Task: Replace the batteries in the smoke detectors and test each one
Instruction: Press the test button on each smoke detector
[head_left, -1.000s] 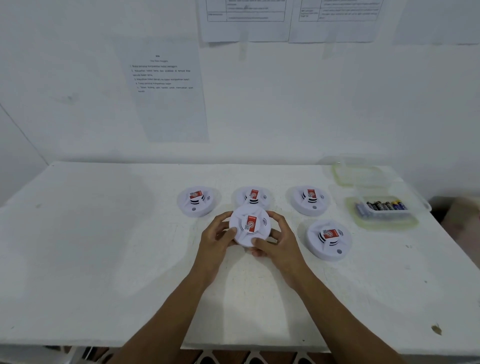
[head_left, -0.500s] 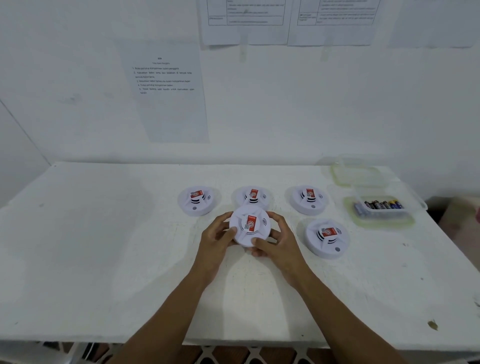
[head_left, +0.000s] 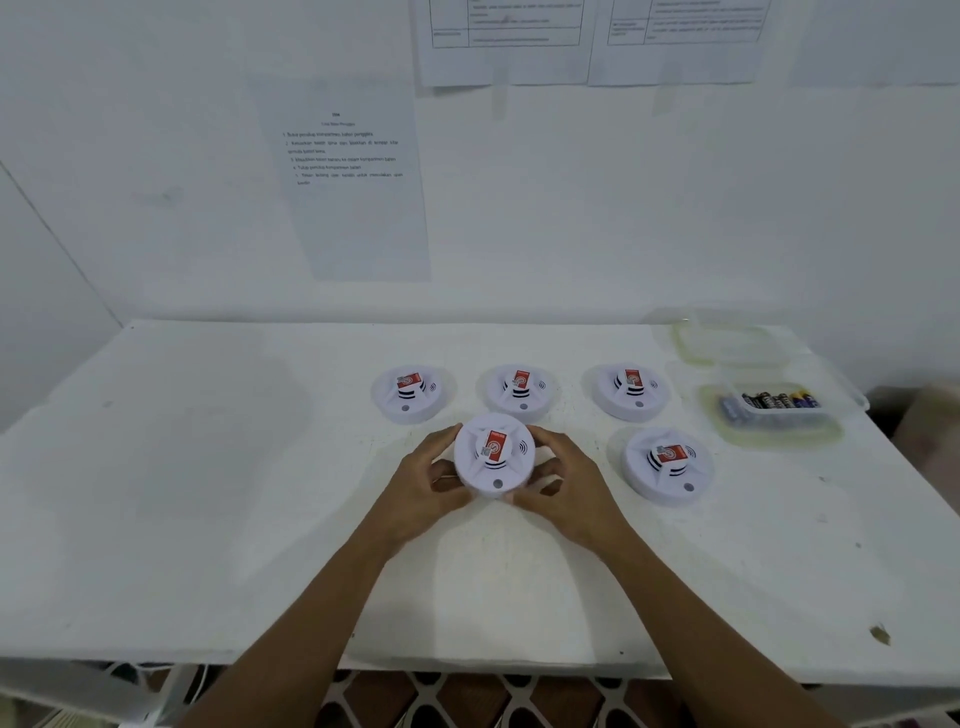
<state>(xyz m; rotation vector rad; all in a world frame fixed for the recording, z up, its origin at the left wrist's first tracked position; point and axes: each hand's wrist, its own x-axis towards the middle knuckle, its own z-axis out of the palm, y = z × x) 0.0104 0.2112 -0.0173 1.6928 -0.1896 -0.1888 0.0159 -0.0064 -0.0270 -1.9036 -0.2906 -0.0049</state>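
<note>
Detector (head_left: 494, 457) white, round, red label on raised centre, dark vent slits.

1. The front smoke detector (head_left: 493, 470) is white, with a red label (head_left: 496, 446) and black curved slots (head_left: 523, 447).
2. The four other smoke detectors (head_left: 667, 475) show the same white, red and black.
3. The table (head_left: 208, 493) is white with small dark specks.
4. The batteries (head_left: 779, 401) are black, blue and yellow, in a clear, yellowish-tinged tub (head_left: 779, 434).
5. The floor (head_left: 395, 699) shows a brown-and-black lattice pattern.

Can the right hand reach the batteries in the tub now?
Probably, once freed: right hand grips the centre detector; batteries lie in an uncovered tub, only the low front-right detector between.
</note>
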